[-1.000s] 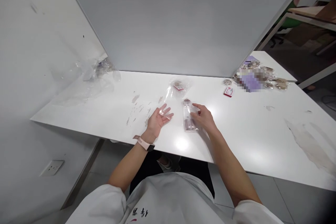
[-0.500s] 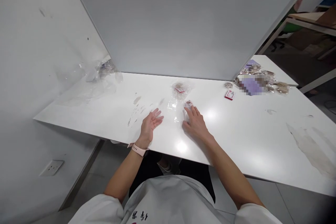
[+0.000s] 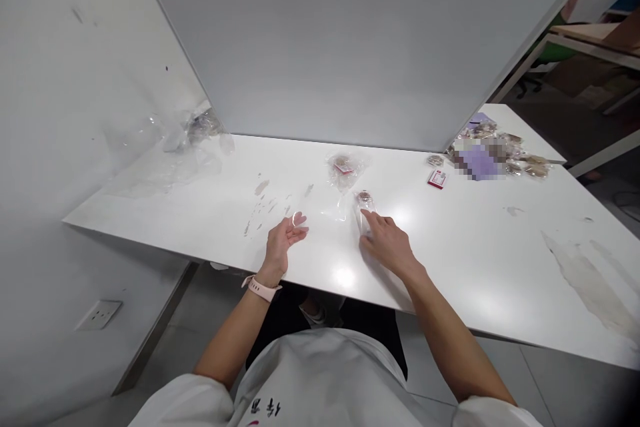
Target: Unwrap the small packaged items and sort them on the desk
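Observation:
A slim clear plastic packet point(image 3: 364, 205) with a small round brown piece at its far end lies near the middle of the white table point(image 3: 450, 267). My right hand point(image 3: 389, 241) curls over its near part, thumb and forefinger against the plastic; the palm hides what is underneath. Left of it, my left hand point(image 3: 286, 239) is turned palm up above the table, fingers loosely stretched, with a bright glint at the fingertips that I cannot make out. Beyond both hands rests a crumpled clear bag point(image 3: 346, 168) holding a red-and-white card and something brownish; its transparent end spreads toward me.
A red-and-white card point(image 3: 437, 179) and a small round wrapped piece point(image 3: 435, 161) lie farther right. Several wrapped packets point(image 3: 530, 165) pile up beyond them. Loose clear plastic point(image 3: 170, 153) gathers at the left wall. A grey panel point(image 3: 330, 47) stands across the table's back.
My left hand has drawn back to the left. My right hand has come down over the packet, then shifted slightly right; the packet's near part, visible earlier, is now covered.

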The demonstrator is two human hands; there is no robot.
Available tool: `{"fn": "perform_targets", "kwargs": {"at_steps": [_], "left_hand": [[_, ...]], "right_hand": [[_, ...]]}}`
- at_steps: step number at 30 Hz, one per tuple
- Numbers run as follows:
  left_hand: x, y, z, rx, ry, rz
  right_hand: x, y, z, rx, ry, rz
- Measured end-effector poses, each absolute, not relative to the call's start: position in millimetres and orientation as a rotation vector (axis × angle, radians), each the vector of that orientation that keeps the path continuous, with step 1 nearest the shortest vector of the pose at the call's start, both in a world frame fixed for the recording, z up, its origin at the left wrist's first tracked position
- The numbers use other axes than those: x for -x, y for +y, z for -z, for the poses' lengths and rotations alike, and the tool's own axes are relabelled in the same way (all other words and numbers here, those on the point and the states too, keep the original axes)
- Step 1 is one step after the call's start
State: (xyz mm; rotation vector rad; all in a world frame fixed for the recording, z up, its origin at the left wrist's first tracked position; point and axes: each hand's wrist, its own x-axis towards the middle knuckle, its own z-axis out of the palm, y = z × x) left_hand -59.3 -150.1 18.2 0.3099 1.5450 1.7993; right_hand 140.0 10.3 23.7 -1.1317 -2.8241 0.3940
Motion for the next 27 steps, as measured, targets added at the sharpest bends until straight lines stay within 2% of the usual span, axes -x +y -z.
{"fn": "perform_targets", "kwargs": {"at_steps": [4,8,12,14,17,21,23,27], "left_hand": [[66,-157,-14,-0.346,1.688,-1.783],[69,-165,-14,-0.367,1.964,-1.8],[50,-172,-19,-0.85,2.361,-1.891],[33,-170,-20,-1.05,2.225,-1.763],[7,-158,-22,-1.01,1.909,-1.429],[-16,-137,-28,-1.179,1.901,-0.982],[-22,-129,-30,-1.404,1.975,-0.812],[-21,-121,-27,-1.522,2.055,-0.683]], "right_hand": [[-152,28,-40,1.061,-2.789,-0.571],[-135,63,-41,1.082,-2.638,-0.558],[-113,83,-25,1.021,-2.688,-0.718],[-110,86,-18,0.958,-2.661,-0.879],[-116,88,-11,0.916,-2.539,-1.103],[-124,85,-7,0.888,-2.452,-1.244],[-126,81,-7,0.869,-2.476,-1.198],[-136,64,-16,0.937,-2.526,-0.808]]}}
